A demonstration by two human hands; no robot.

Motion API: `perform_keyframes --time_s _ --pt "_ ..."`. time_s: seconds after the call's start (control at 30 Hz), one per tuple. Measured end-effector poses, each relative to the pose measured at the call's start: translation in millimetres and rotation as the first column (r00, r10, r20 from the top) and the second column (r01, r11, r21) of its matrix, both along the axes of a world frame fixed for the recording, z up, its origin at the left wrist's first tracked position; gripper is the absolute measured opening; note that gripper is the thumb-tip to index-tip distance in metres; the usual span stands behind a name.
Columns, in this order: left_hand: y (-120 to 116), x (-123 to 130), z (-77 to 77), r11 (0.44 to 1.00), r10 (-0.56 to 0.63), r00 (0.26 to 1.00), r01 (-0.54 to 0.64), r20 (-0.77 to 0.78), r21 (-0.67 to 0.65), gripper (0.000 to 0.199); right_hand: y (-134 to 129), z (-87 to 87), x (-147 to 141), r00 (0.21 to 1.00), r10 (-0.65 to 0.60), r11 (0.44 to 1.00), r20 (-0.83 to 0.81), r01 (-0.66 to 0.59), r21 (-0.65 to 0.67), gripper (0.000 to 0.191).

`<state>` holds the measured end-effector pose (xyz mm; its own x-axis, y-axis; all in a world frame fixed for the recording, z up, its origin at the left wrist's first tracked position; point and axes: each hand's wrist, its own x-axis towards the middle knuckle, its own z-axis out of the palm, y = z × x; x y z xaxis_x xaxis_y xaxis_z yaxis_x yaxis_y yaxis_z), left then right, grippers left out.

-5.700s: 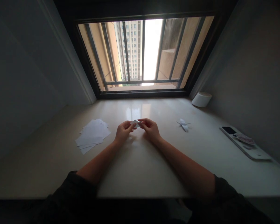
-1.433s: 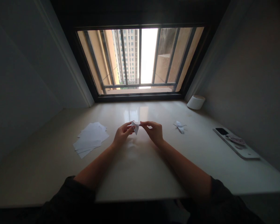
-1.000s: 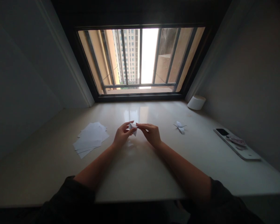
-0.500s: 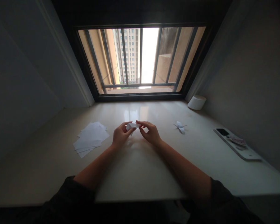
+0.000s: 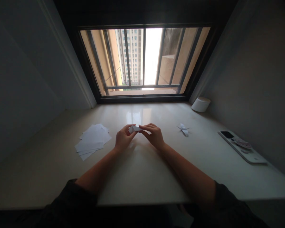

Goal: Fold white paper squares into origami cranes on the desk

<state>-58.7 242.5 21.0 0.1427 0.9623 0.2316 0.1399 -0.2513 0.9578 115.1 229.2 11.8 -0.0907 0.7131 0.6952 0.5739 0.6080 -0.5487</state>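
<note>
Surface: we look down on a pale polished stone ledge [image 5: 142,177], glossy toward the window and running between two grey walls.
On our left: a loose pile of white paper sheets [image 5: 92,141] lies flat, its edges fanned and overlapping.
On our right: a small folded paper crane [image 5: 184,129] rests alone, well apart from the pile.
Back right corner: a white cylinder [image 5: 200,104] stands upright, near the wall.
Far right: a long white tray [image 5: 242,149] lies along the wall, slanting toward us.

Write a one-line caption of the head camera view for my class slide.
Left hand and right hand hold a folded white paper between a loose paper stack and an origami crane.
</note>
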Motion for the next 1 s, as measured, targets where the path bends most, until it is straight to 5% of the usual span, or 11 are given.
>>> perform_keyframes --time_s 1.0 --pt "6.3 1.0 1.6 0.964 -0.107 0.989 0.129 0.104 -0.233 0.047 -2.5 3.0 0.0 1.000 0.003 1.000 -0.003 -0.003 0.011 0.021"
